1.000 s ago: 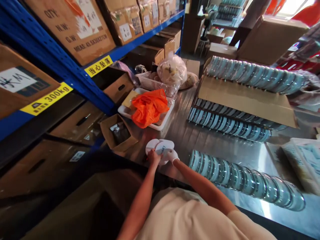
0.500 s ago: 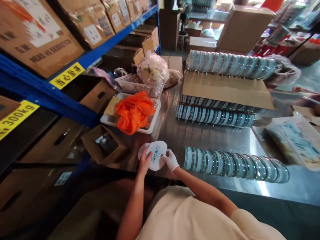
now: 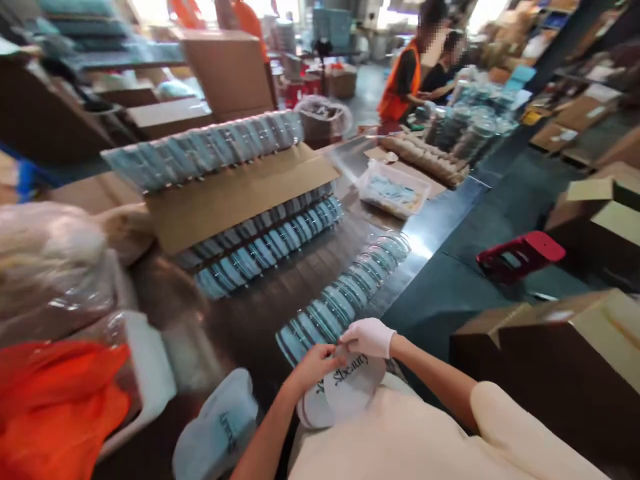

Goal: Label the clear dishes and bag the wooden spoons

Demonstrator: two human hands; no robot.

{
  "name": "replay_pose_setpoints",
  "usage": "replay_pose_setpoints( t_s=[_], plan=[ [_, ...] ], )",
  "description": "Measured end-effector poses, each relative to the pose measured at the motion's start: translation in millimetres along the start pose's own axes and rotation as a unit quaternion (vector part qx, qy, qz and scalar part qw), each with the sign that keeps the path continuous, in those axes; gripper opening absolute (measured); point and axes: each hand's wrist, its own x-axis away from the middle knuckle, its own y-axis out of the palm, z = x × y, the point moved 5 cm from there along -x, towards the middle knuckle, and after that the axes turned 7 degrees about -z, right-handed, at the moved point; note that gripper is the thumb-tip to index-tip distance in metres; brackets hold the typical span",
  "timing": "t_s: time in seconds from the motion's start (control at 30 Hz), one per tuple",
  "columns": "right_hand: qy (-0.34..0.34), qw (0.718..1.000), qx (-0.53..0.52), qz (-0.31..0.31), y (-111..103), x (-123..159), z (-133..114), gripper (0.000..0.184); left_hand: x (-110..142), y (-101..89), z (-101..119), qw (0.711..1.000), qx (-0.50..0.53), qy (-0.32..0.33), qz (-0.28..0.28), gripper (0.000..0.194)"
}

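White rounded sheets printed "Sbeauty" [image 3: 357, 379] are between my two hands, close to my body; two overlapping lobes show. My bare left hand [image 3: 316, 368] pinches their upper edge, thumb and fingers closed. Beside it my right hand [image 3: 370, 337], in a white glove, grips the same edge with its fingertips. On the table to my left lies another white printed piece [image 3: 217, 427], blurred, with a two-lobed outline. Just beyond my hands runs a row of round, clear-rimmed discs [image 3: 345, 290] standing on edge.
More disc rows [image 3: 270, 243] stand behind, with a cardboard sheet [image 3: 240, 200] between them. Left is a white tray [image 3: 150, 373] with orange netting [image 3: 60, 400]. A plastic tub [image 3: 395, 190] sits farther along. Cartons [image 3: 550, 353] and a red stool [image 3: 523, 257] stand right; two people work beyond.
My view has swung to the right. Both hands have moved right with printed sheets, near the end of the disc row. A printed piece now shows lying at the left.
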Motion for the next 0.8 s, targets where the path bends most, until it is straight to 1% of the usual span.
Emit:
replay_pose_setpoints(
  t_s=[0.07,0.13,0.17,0.23,0.27,0.3,0.33,0.4,0.47,0.5,0.53,0.57,0.6,0.63,0.67,0.73,0.77,0.8],
  plan=[
    [0.054,0.998,0.001,0.016,-5.2,31.8,23.3,0.025,-19.3,14.4,13.8,0.997,-0.027,0.0,-0.077,0.067],
    [0.104,0.993,-0.035,0.049,-9.5,60.1,48.9,0.022,-29.8,20.7,32.2,0.986,-0.015,0.016,-0.162,0.07],
    [0.122,0.988,-0.071,0.063,-10.6,72.8,63.1,0.022,-33.9,20.8,42.0,0.981,-0.003,0.024,-0.191,0.071],
    [0.134,0.972,-0.171,0.086,-11.2,95.6,95.4,0.023,-43.8,19.4,58.2,0.976,0.0,0.036,-0.216,0.073],
    [0.133,0.959,-0.231,0.101,-12.2,106.4,114.3,0.025,-50.3,19.1,62.7,0.976,-0.005,0.034,-0.213,0.074],
    [0.133,0.94,-0.289,0.125,-14.7,117.2,135.9,0.028,-58.1,19.2,64.3,0.98,-0.008,0.026,-0.199,0.073],
    [0.138,0.916,-0.341,0.16,-19.3,128.1,160.2,0.031,-66.8,19.6,63.0,0.984,-0.003,0.011,-0.177,0.074],
    [0.171,0.856,-0.414,0.258,-34.4,149.1,216.5,0.037,-85.9,20.0,55.0,0.992,0.04,-0.024,-0.118,0.075],
    [0.232,0.794,-0.425,0.367,-56.9,164.5,274.7,0.04,-106.2,17.0,46.5,0.991,0.109,-0.048,-0.061,0.078],
    [0.261,0.772,-0.404,0.417,-71.0,167.9,300.3,0.039,-117.0,12.9,44.6,0.988,0.142,-0.054,-0.033,0.08],
    [0.28,0.759,-0.369,0.457,-87.0,167.3,321.7,0.036,-128.5,6.5,44.8,0.984,0.169,-0.056,-0.001,0.08],
    [0.286,0.759,-0.325,0.486,-104.4,162.6,338.2,0.033,-140.6,-2.0,47.5,0.98,0.187,-0.055,0.034,0.079],
    [0.28,0.772,-0.275,0.501,-122.3,154.2,349.8,0.03,-153.5,-11.8,52.3,0.976,0.199,-0.052,0.072,0.077],
    [0.267,0.794,-0.226,0.498,-139.6,143.0,357.0,0.029,-167.0,-22.0,58.9,0.971,0.208,-0.046,0.11,0.076],
    [0.253,0.822,-0.179,0.478,-155.5,130.3,360.7,0.029,-181.0,-31.6,66.4,0.965,0.216,-0.038,0.145,0.076],
    [0.239,0.882,-0.098,0.394,-180.6,105.0,362.2,0.03,-209.8,-46.1,81.0,0.953,0.229,-0.024,0.197,0.078],
    [0.24,0.906,-0.062,0.342,-190.2,94.0,361.6,0.031,-223.8,-50.9,87.2,0.948,0.233,-0.017,0.217,0.078],
    [0.246,0.924,-0.032,0.29,-198.5,84.2,361.1,0.031,-237.2,-54.3,92.5,0.944,0.233,-0.007,0.233,0.079]
  ],
)
